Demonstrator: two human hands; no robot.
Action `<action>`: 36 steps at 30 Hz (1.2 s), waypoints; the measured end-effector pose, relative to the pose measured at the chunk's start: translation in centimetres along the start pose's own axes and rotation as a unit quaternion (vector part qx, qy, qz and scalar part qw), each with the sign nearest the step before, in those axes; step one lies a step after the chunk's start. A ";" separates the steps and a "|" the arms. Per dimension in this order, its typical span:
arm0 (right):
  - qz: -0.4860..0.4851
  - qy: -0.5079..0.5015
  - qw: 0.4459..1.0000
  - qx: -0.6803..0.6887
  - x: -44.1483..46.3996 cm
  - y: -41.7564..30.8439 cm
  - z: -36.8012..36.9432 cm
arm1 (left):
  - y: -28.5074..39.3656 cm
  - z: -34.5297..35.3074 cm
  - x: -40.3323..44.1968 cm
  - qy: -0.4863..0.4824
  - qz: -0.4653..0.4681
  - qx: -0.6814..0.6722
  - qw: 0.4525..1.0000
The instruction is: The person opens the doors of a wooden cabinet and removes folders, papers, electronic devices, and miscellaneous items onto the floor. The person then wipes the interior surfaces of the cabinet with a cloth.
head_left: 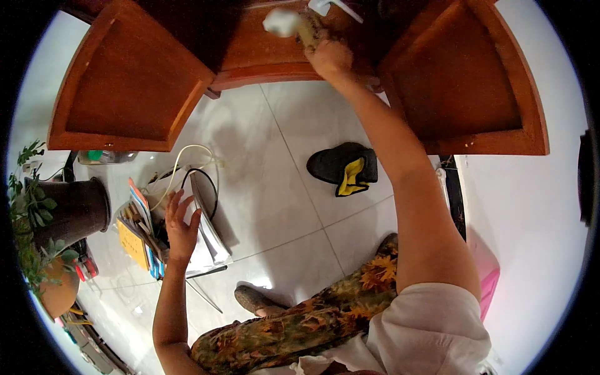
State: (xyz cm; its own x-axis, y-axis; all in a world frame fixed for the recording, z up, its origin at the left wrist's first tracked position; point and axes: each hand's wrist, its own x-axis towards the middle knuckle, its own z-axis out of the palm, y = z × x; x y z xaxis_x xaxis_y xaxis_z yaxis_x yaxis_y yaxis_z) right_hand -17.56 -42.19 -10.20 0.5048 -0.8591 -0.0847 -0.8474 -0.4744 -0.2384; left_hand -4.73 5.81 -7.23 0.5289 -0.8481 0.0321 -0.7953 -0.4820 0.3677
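Note:
My right hand [331,57] reaches into the open wooden cabinet [262,72], its fingers closed round a yellowish-brown object [309,32] that is too blurred to name. Against that object's left side is a blurred white thing [281,22]; whether the two are joined I cannot tell. A white piece with a thin handle [347,10] lies deeper in the cabinet. My left hand [182,228] hangs with fingers apart and holds nothing, over or beside a stack of papers and books [209,247] on the floor.
Two cabinet doors, left [128,81] and right [450,78], stand swung out. A black bag-like item with yellow lining [344,167] lies on the tiled floor [275,187]. Cables [215,187] loop by the papers. A potted plant [69,209] is at the left.

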 end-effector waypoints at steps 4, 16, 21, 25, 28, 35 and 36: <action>0.005 0.112 0.963 0.245 -3.7 -3.3 -0.3 | 0.5 -0.9 -0.8 -0.006 -0.034 -0.048 0.998; 0.047 -0.279 0.584 0.760 -15.5 -12.1 1.5 | -2.3 -3.0 -4.3 0.046 -0.144 -0.242 0.959; -0.161 -0.255 0.686 0.662 -20.6 -15.2 1.4 | -1.4 -4.3 -4.9 0.027 -0.225 -0.435 0.871; -0.379 -0.091 0.791 0.471 -23.3 -17.1 1.3 | -0.8 -5.4 -4.4 0.035 -0.222 -0.512 0.829; -0.470 -0.015 0.796 0.382 -24.6 -18.0 0.3 | -0.7 -6.3 -4.0 0.066 -0.229 -0.612 0.755; -0.518 -0.002 0.774 0.364 -26.1 -19.1 1.0 | -2.0 -8.6 -3.9 0.095 -0.264 -0.602 0.747; -0.517 0.001 0.772 0.370 -26.0 -19.2 1.1 | -2.1 -8.7 -4.0 0.087 -0.263 -0.591 0.757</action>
State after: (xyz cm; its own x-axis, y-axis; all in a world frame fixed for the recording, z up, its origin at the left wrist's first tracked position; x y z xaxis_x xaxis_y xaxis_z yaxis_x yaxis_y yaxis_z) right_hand -14.23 -10.53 -4.49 0.8471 -0.0956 0.5227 0.3351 -0.6673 -0.6652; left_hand -2.58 12.08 -0.04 0.7935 -0.5153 -0.3237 0.3061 -0.1218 0.9442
